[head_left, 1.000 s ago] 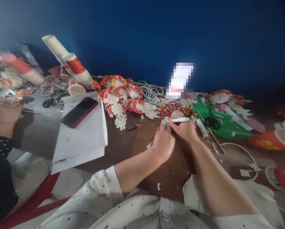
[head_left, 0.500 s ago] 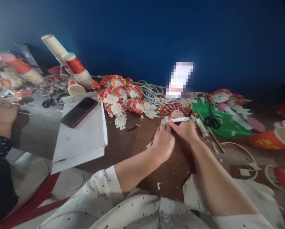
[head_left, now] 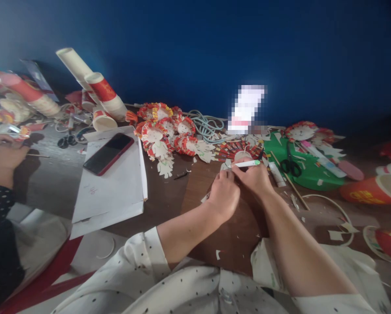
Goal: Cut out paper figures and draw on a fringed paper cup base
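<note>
My right hand (head_left: 256,176) is closed around a white marker (head_left: 246,164) with a green end, the pen lying nearly level across the fingers. Next to it, my left hand (head_left: 226,192) has its fingers curled in on a small white paper cutout (head_left: 226,165); most of that paper is hidden by the fingers. Both hands rest close together over the brown table (head_left: 211,244). Just beyond them lies a cut paper cup (head_left: 243,155) with red strips fanned out around a pale round base.
Lion-like paper-cup crafts (head_left: 156,133) lie behind on the left. A phone (head_left: 108,153) rests on white paper (head_left: 117,192). Right of my hands are a glue stick (head_left: 277,174), a wooden stick (head_left: 295,189), and scissors (head_left: 290,167) on green paper (head_left: 313,181). A co-worker's hand (head_left: 4,159) is at far left.
My hands and the marker stay practically in place. At far left, the co-worker's hand has shifted slightly to the right with the thin stick near it.
</note>
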Demonstrator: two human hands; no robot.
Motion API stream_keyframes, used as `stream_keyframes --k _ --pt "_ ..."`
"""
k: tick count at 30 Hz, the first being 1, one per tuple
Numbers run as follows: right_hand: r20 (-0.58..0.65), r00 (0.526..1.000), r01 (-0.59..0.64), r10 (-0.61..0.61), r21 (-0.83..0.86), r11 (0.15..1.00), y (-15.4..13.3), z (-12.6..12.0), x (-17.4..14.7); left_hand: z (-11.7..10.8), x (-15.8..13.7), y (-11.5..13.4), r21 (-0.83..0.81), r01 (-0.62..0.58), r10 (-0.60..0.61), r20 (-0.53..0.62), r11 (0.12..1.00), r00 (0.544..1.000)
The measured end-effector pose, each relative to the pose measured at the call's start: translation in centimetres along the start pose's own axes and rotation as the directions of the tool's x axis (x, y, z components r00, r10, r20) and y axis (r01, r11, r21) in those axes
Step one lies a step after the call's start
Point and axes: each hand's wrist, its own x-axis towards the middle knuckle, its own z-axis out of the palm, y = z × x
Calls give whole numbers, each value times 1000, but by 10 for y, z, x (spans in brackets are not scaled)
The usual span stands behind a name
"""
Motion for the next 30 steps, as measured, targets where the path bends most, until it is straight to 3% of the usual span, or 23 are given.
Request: stream_keyframes --k 30 --pt "-14 1000 -12 12 -19 1000 -2 0 -3 0 0 0 -4 -2 2 2 1000 1000"
